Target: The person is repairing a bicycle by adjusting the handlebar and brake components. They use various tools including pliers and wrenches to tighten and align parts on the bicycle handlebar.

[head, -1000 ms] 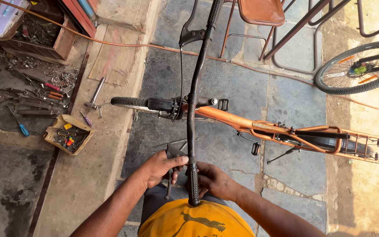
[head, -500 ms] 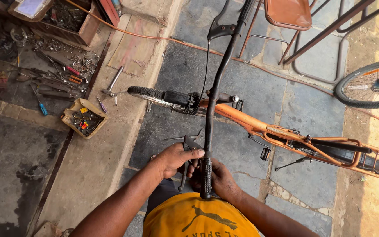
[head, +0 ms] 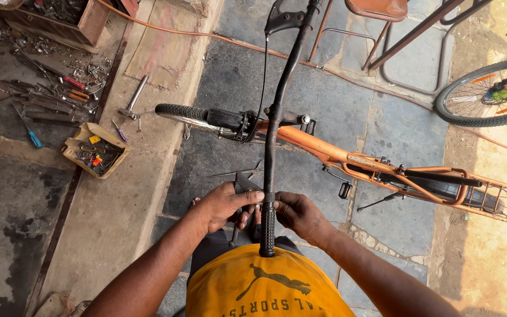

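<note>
The left hand point(head: 225, 205) is closed around the brake lever point(head: 246, 183), and the right hand point(head: 300, 215) pinches the handlebar point(head: 272, 147) just above the grip point(head: 267, 229), at 6 o'clock. The orange bicycle point(head: 347, 161) lies across the middle, with bare pavement point(head: 118, 205) at 8 o'clock and a box of small parts point(head: 95, 149) at 9 o'clock.

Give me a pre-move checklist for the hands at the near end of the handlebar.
1. Left hand on the brake lever beside the bar: ok.
2. Right hand touching the handlebar just above the grip: ok.
3. Grip seated on the bar end: ok.
4. Lever clamp tight: cannot tell, fingers cover it.
5. Bicycle frame steady on the ground: cannot tell.
6. Hammer and tray of small parts lie at the left: ok.
</note>
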